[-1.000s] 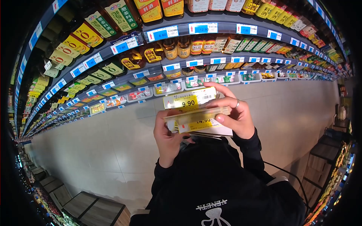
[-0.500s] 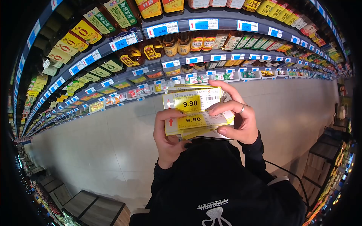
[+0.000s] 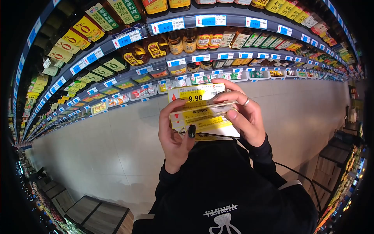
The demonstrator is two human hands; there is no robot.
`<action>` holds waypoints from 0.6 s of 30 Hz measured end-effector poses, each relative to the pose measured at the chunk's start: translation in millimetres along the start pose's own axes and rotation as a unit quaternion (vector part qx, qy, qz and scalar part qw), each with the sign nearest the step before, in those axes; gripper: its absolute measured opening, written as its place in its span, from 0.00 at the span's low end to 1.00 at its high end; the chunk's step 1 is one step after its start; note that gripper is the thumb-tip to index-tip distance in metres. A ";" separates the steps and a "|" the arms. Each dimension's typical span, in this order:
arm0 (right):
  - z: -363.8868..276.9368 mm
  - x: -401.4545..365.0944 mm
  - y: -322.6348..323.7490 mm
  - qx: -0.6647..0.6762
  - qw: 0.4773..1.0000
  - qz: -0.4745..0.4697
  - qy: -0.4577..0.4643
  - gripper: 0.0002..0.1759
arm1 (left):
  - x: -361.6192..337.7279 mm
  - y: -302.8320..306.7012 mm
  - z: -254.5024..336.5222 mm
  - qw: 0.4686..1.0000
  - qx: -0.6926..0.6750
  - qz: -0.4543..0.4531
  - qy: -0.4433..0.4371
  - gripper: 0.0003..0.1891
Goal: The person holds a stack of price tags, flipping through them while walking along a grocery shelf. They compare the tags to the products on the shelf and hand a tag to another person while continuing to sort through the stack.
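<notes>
A stack of yellow and white price tags (image 3: 206, 125) is between my two hands, in front of my chest. My left hand (image 3: 174, 134) is closed around the left end of the stack, its dark-nailed thumb in front. My right hand (image 3: 249, 117), with a ring on one finger, grips the right end, thumb on the near side and fingers behind. The rear tag (image 3: 195, 93) stands facing me and reads 9.90. Nearer tags are tilted, so their edges and slanted faces show.
Ahead curve shelves of bottles (image 3: 214, 41) with blue price labels (image 3: 210, 20) along their edges. Low bins of small packets (image 3: 142, 93) line the bottom. Tiled floor (image 3: 128, 144) lies below. Wooden crates (image 3: 97, 214) stand at lower left, and a wooden display (image 3: 329, 171) at right.
The front tags have tipped from facing me to a steep slant, showing their edges. My left thumb has come up in front of the stack. Both hands keep hold.
</notes>
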State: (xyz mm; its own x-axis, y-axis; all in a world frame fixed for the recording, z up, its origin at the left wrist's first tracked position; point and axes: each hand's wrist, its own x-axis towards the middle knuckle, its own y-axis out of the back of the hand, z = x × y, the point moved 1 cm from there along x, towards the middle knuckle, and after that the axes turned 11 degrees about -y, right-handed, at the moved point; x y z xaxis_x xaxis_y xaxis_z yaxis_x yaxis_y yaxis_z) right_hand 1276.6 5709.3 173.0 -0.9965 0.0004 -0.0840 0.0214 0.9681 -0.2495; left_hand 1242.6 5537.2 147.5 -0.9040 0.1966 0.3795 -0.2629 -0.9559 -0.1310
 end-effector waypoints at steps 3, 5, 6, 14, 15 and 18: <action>-0.7 0.8 -1.2 -0.016 1.000 0.004 0.004 0.15 | 1.4 -2.0 0.5 1.000 -0.021 0.010 -0.002 0.24; -1.2 0.8 -2.4 -0.034 0.999 0.003 0.011 0.15 | 1.0 -0.8 1.3 1.000 -0.024 0.008 0.000 0.24; -1.6 0.6 -3.2 -0.062 0.998 0.003 0.013 0.16 | 0.9 -0.3 1.7 1.000 -0.027 0.006 0.003 0.23; 1.2 1.9 -7.0 -0.049 0.999 0.020 0.008 0.15 | 0.5 3.0 -1.8 0.998 -0.058 -0.005 0.022 0.27; 3.4 3.0 -6.1 -0.034 0.999 0.036 -0.002 0.12 | 0.5 2.8 -3.2 0.999 -0.048 -0.013 0.006 0.28; 11.8 7.1 -0.7 -0.010 0.997 0.070 -0.020 0.08 | -2.8 -0.4 -7.2 0.997 -0.078 -0.001 0.015 0.31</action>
State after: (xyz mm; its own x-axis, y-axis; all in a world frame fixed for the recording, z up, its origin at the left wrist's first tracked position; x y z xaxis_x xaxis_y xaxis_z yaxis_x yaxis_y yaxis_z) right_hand 1270.4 5705.7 161.2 -0.9797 0.1268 -0.1554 0.1585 0.9642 -0.2125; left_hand 1242.8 5538.7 140.0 -0.9128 0.2074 0.3519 -0.3118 -0.9102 -0.2725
